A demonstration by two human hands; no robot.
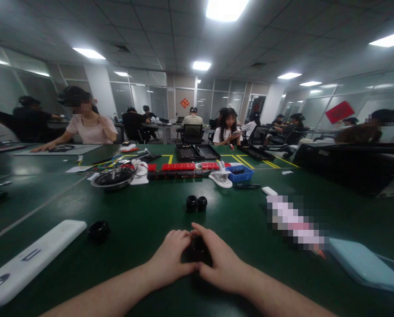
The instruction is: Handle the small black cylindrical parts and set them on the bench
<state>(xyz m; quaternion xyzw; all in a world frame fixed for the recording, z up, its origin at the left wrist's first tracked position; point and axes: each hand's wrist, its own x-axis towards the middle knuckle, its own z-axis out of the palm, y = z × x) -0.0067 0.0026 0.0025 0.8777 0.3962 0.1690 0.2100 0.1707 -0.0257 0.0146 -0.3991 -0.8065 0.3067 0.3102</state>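
Near the middle of the green table, my left hand and my right hand meet around a dark round object. Fingers of both hands curl against its sides, with the thumbs touching at the near edge. Its details are hard to make out in the shade between the palms. Just beyond my hands stand two black ring-shaped pieces side by side. Another black ring-shaped piece lies to the left, beside a long white device.
A metal bowl-like part with cables, a row of red power strips, a white clamp and a blue basket are farther back. A light-blue case lies at right. Several people sit beyond.
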